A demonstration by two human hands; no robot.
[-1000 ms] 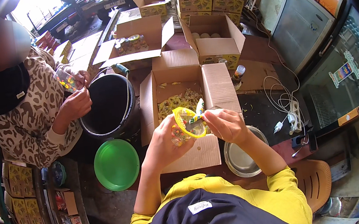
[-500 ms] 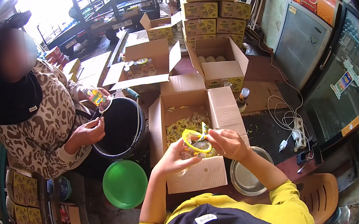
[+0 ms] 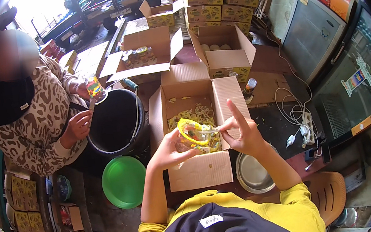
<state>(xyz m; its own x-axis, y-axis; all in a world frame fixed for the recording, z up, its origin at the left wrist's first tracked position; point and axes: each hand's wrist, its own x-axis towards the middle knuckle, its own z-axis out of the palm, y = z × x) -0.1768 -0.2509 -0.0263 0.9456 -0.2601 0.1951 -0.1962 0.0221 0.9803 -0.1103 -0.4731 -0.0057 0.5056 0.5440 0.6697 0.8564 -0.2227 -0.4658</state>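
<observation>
My left hand holds a clear plastic cup with a yellow rim, its fingers and thumb around the side and its mouth tilted up. At the rim's right side, my right hand pinches a thin, pale, blade-like piece between thumb and fingers, the index finger pointing up. Exactly what this piece is cannot be made out. Both hands are over an open cardboard box, where yellowish and clear plastic scraps lie.
At left, a co-worker holds a printed cup and a thin tool over a black bucket. A green basin and metal bowl flank my box. Beyond are open cartons; right, a power strip and fridge.
My right index finger has lifted to point upward, and the pinched piece has pulled rightward across the rim. The cup has shifted slightly left and up. The co-worker's cup has risen a little.
</observation>
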